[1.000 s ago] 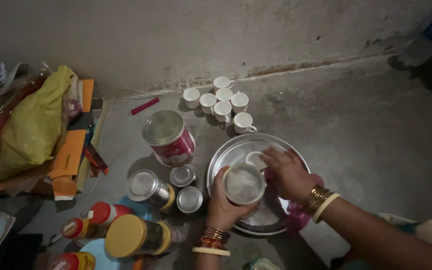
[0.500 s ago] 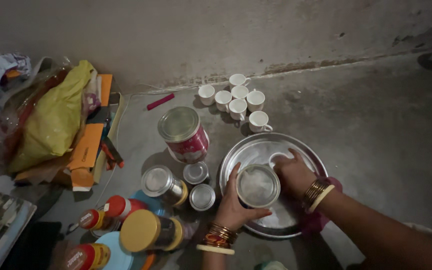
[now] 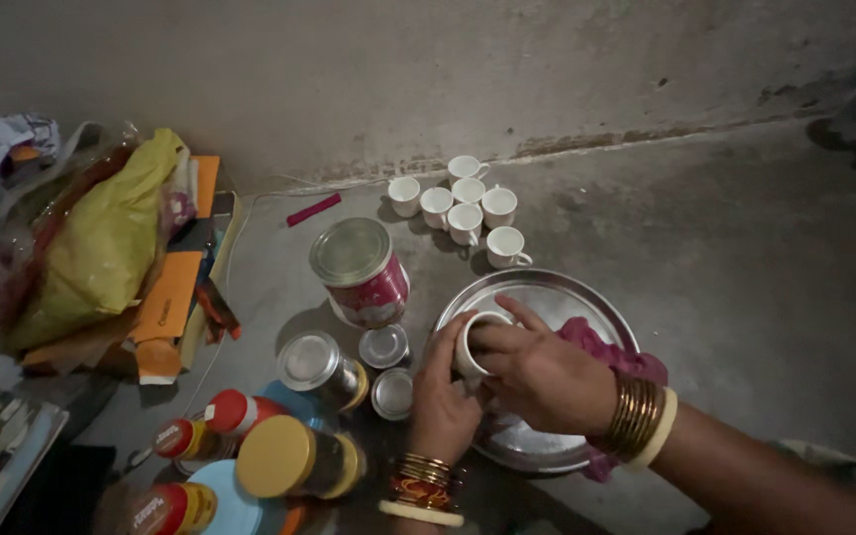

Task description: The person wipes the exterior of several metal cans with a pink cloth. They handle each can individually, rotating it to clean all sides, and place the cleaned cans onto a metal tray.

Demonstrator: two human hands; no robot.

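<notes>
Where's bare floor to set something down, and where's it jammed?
Free: the floor right of the steel tray, out past the white cups along the wall. Crowded: left of the tray, where tins and jars sit close, and further left, the yellow bag. Both hands fill the tray's middle.

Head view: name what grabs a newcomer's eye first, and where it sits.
Both hands, the left hand and right hand, clasp a white cup over the steel plate at centre. Behind it six white cups cluster by the wall; a yellow bag lies far left.
</notes>
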